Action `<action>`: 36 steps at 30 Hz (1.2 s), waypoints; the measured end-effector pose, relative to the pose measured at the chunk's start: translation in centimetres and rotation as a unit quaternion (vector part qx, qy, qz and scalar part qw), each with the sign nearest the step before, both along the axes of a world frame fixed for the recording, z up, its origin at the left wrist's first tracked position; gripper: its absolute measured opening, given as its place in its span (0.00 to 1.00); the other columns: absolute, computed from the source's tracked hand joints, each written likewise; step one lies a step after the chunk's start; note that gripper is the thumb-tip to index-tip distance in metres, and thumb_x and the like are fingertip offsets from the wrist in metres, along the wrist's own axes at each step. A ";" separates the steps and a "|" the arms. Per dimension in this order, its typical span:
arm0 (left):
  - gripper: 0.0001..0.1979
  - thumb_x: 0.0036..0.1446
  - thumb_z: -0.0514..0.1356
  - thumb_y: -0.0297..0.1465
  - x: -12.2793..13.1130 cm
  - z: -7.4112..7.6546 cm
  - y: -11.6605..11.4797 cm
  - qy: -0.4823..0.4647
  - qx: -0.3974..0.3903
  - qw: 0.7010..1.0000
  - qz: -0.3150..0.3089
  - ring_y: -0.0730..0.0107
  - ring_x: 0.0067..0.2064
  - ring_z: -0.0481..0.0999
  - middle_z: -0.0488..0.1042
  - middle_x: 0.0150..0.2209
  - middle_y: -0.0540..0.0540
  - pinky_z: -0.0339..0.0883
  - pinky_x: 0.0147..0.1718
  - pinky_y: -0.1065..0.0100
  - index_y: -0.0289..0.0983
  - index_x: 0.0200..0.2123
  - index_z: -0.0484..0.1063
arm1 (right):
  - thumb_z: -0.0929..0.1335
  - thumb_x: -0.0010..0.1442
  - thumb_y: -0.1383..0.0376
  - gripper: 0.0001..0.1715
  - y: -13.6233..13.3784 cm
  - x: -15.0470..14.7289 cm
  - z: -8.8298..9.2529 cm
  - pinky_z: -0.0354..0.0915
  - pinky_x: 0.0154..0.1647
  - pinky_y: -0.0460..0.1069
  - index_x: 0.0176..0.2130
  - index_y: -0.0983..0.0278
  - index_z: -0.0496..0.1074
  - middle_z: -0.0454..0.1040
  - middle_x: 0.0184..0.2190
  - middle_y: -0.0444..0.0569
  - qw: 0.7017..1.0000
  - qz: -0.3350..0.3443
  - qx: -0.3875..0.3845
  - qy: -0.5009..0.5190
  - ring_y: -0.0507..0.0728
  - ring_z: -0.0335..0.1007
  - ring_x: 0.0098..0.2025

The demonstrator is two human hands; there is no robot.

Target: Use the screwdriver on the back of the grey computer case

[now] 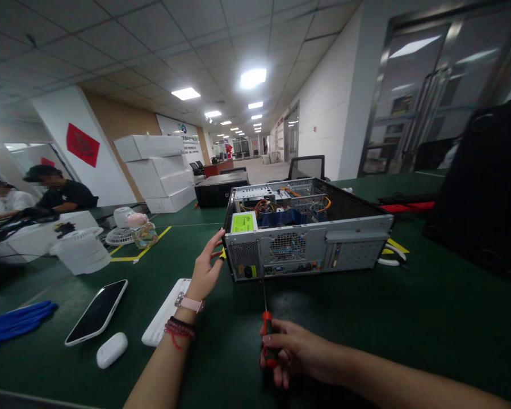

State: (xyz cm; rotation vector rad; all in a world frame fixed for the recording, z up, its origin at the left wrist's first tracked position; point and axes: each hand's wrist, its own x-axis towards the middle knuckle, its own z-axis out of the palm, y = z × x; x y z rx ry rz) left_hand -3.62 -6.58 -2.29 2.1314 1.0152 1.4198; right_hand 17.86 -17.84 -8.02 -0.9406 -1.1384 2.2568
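Observation:
An opened desktop computer case (pixel 357 244) lies on its side on the green table, its rear panel facing me. Inside are cables and a power supply (pixel 243 222) with a yellow-green label at the left corner. My right hand (pixel 292 349) grips a red and black screwdriver (pixel 267 324). Its long thin shaft points away from me and reaches the lower edge of the rear panel, right of the power socket; whether the tip sits in a screw is too small to tell. My left hand (pixel 208 265) rests against the case's left rear corner, fingers stretched out.
Left of the case lie a white keyboard-like slab (pixel 162 321), a phone (pixel 97 312), a white earbud case (pixel 112 350) and blue gloves (pixel 17 324). Farther back are a white bucket (pixel 79 250), a fan and stacked white boxes (pixel 153 170). A black bag (pixel 485 187) stands right. Two people sit far left.

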 end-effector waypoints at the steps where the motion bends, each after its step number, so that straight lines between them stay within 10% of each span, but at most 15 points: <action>1: 0.31 0.52 0.50 0.24 0.0 0.0 0.0 0.001 -0.002 1.000 0.000 0.60 0.58 0.63 0.57 0.62 0.45 0.65 0.52 0.57 0.45 0.60 0.54 | 0.70 0.44 0.54 0.30 0.0 0.0 0.1 0.61 0.20 0.43 0.40 0.62 0.54 0.73 0.25 0.41 1.000 0.004 0.001 0.000 0.49 0.70 0.20; 36: 0.33 0.50 0.50 0.21 0.0 -0.1 0.0 0.009 0.001 1.000 0.003 0.61 0.58 0.64 0.57 0.62 0.45 0.66 0.51 0.57 0.45 0.60 0.54 | 0.70 0.45 0.58 0.26 1.0 1.2 -0.5 0.59 0.16 0.41 0.40 0.64 0.57 0.73 0.24 0.44 0.997 0.020 0.016 -0.071 0.48 0.66 0.16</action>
